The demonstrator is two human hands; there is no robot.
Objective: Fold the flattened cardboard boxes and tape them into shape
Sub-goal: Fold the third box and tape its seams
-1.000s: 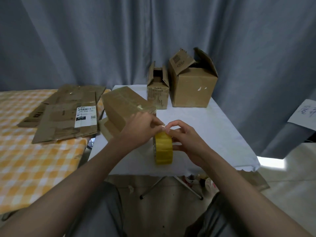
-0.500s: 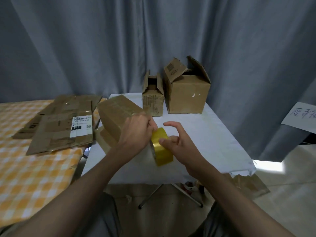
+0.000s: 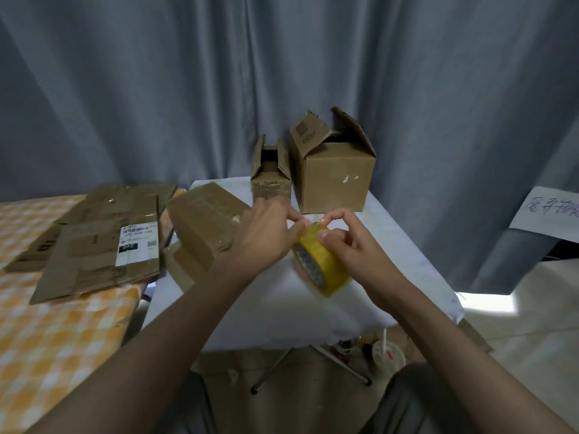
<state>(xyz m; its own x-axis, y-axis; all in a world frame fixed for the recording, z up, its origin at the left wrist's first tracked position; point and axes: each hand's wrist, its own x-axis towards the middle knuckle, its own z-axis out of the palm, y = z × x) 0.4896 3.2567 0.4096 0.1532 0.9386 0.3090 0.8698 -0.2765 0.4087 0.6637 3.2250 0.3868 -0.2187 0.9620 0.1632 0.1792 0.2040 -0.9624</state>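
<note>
While both hands [image 3: 269,233] [image 3: 351,245] pinched the tape [image 3: 322,264], one box [image 3: 200,227] lay beside it, untaped. Two boxes [image 3: 332,170] stood behind; flat ones [image 3: 94,245] waited left.

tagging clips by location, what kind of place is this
Probably a makeshift packing spot in a home or small room: grey curtain as backdrop, folding table with boxes, flattened cardboard on a checked cloth.

Both hands on the yellow tape roll [image 3: 322,264] over the white table [image 3: 404,245]; left hand [image 3: 266,233] and right hand [image 3: 351,242] pinch at its top edge, roll tilted; closed box [image 3: 203,223] lies just left of the hands; two open-flapped boxes [image 3: 335,180] at the table's far edge; flattened cardboard [image 3: 94,245] on the checkered surface [image 3: 62,339] left.
</note>
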